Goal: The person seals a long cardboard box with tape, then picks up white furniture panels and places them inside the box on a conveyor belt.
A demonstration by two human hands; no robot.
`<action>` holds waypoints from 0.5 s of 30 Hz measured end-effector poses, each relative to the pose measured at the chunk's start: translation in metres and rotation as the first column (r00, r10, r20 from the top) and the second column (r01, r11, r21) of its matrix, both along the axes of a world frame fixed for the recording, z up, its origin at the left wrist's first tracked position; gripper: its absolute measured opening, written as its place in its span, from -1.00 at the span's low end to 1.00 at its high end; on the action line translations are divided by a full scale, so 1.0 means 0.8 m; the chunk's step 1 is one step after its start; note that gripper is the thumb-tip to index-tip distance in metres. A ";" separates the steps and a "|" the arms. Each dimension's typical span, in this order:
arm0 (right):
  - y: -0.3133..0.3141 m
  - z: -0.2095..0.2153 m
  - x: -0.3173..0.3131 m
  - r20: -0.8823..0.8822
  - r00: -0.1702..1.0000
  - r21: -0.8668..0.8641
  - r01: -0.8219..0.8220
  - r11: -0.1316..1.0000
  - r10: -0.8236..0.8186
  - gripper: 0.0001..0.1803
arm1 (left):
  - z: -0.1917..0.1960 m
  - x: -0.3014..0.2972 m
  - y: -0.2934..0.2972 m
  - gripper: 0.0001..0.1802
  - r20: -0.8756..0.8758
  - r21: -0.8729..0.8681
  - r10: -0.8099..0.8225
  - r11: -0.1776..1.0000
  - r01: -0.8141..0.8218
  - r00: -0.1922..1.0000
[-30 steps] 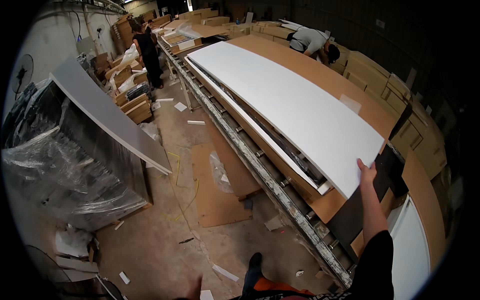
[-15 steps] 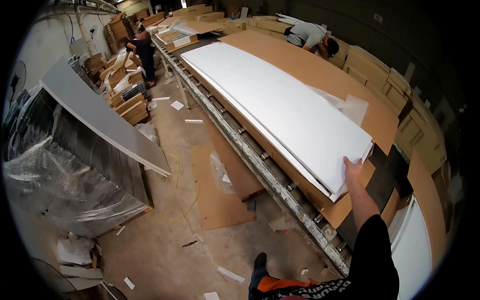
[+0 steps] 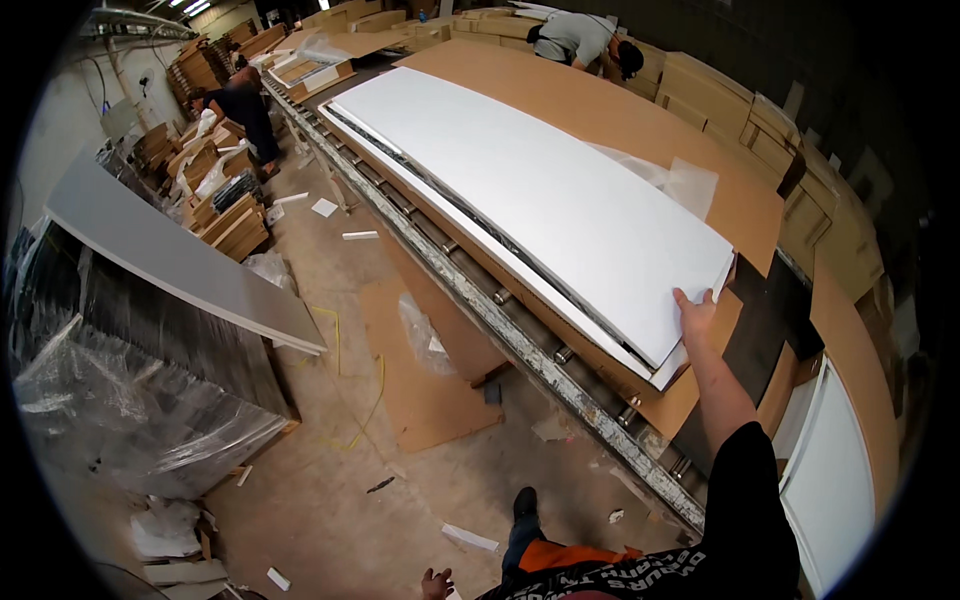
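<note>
A long white panel (image 3: 540,210) lies tilted across the top of an open cardboard box (image 3: 590,368) on the roller conveyor. My right hand (image 3: 697,318) grips the panel's near end, fingers and thumb spread over its corner and edge. Along the panel's left side a dark gap (image 3: 480,232) shows between it and the white piece below. At the lower edge of the view my left hand (image 3: 437,584) hangs over the floor, its fingers apart and nothing visible in it; part of it is cut off.
The conveyor rail (image 3: 480,310) runs diagonally past me. A film-wrapped stack (image 3: 150,370) with a grey panel (image 3: 170,245) stands left. Cardboard sheets (image 3: 430,400) and scraps lie on the floor. One person (image 3: 580,42) bends beyond the conveyor; another (image 3: 245,110) stands far left.
The white panel has shifted right relative to the box, and the gap along its left side has widened. My left hand has come into view at the bottom. My right hand keeps its hold.
</note>
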State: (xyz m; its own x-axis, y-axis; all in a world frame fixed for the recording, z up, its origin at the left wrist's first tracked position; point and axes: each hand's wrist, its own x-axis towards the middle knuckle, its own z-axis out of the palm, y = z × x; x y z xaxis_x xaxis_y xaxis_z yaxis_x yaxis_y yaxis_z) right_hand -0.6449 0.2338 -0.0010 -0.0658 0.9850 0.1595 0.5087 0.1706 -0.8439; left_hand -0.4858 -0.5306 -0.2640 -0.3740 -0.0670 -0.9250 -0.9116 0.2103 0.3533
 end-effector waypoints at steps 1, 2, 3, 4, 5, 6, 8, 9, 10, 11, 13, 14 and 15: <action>0.000 -0.005 0.007 -0.039 0.999 -0.005 -0.019 1.000 0.019 0.05 | 0.000 -0.002 0.005 -0.10 0.012 -0.021 0.037 0.999 -0.036 0.999; -0.004 -0.007 0.011 -0.090 0.995 -0.004 -0.046 0.999 0.046 0.04 | -0.005 -0.002 0.012 -0.10 0.022 -0.043 0.082 0.996 -0.081 0.996; -0.009 -0.008 0.018 -0.140 0.988 -0.003 -0.073 0.997 0.072 0.03 | -0.009 -0.006 0.013 -0.10 0.029 -0.066 0.127 0.990 -0.125 0.991; -0.011 -0.007 0.024 -0.190 0.977 0.008 -0.097 0.995 0.096 0.02 | -0.019 -0.009 0.007 -0.08 0.032 -0.066 0.140 0.988 -0.137 0.990; -0.012 -0.008 0.027 -0.184 0.978 0.077 -0.087 0.993 0.100 -0.02 | -0.038 -0.006 -0.005 -0.06 0.032 -0.059 0.153 0.987 -0.151 0.988; -0.013 -0.004 0.026 -0.145 0.985 0.033 -0.094 0.995 0.097 0.01 | -0.049 -0.005 -0.012 -0.04 0.031 -0.053 0.163 0.985 -0.162 0.986; -0.011 0.010 0.035 -0.064 0.996 -0.058 -0.070 0.996 0.066 0.09 | -0.048 -0.014 -0.008 -0.07 0.030 -0.066 0.130 0.990 -0.128 0.991; 0.018 -0.015 0.029 0.002 0.999 -0.021 -0.051 0.998 0.051 0.10 | -0.048 -0.022 -0.004 -0.07 0.031 -0.063 0.105 0.993 -0.103 0.994; 0.036 -0.034 0.027 0.017 0.999 -0.042 -0.032 0.999 0.032 0.11 | -0.048 -0.030 -0.002 -0.08 0.039 -0.063 0.061 0.996 -0.059 0.997; 0.052 -0.049 0.018 0.032 0.999 -0.060 -0.023 0.998 0.025 0.12 | -0.058 -0.037 0.000 -0.10 0.039 -0.060 0.079 0.995 -0.077 0.996; 0.055 -0.040 0.020 0.179 0.983 -0.105 -0.024 0.994 0.042 0.18 | -0.066 -0.061 0.009 -0.12 0.050 0.033 0.085 0.996 -0.087 0.995; 0.039 -0.029 -0.003 0.272 0.961 -0.133 -0.018 0.991 0.054 0.15 | -0.071 -0.068 0.006 -0.13 0.039 0.080 0.102 0.991 -0.105 0.994; 0.012 -0.004 -0.025 0.414 0.899 -0.225 -0.048 0.973 0.140 0.03 | -0.069 -0.078 0.006 -0.14 0.023 0.083 0.100 0.991 -0.101 0.995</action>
State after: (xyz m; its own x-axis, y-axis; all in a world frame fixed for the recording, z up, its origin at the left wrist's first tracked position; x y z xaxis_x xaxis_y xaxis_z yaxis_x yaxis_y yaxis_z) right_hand -0.6650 0.2435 -0.0045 -0.1758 0.9785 -0.1079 0.8161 0.0836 -0.5718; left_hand -0.5485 -0.5258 -0.3189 -0.3514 -0.0250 -0.9359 -0.9333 0.0875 0.3482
